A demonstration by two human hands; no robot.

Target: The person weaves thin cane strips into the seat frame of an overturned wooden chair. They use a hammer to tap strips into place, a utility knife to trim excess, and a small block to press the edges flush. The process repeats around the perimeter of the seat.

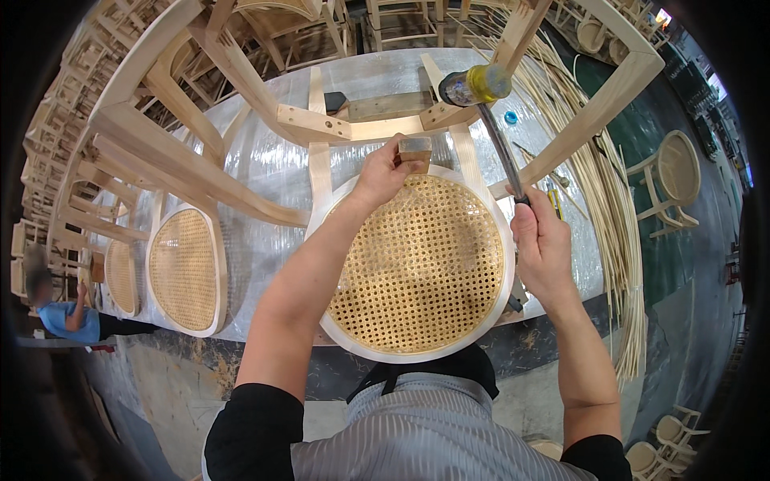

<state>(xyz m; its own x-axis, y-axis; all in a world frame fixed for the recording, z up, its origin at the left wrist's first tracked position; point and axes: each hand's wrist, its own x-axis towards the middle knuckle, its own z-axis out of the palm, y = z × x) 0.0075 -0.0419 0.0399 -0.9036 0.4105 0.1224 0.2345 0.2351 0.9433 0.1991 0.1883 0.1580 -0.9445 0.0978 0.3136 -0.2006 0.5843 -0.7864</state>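
My left hand [381, 175] is closed around a small wooden block [415, 147], held at the far rim of a round woven cane panel [417, 264]. A pale wooden ring frames the panel, which is part of a chair frame [385, 128] lying on the table with its legs rising. In my right hand [544, 248] is the handle of a mallet [501, 152]. The mallet's yellow-ended head [475, 85] is raised above and to the right of the block, apart from it. My right thumb lies along the grip.
Long cane strips [613, 264] run along the table's right side. A blue ring [511, 117] lies near them on the plastic-covered table [265, 272]. More cane-panelled chairs [186, 268] stand at left. A person in blue [68, 317] works at far left.
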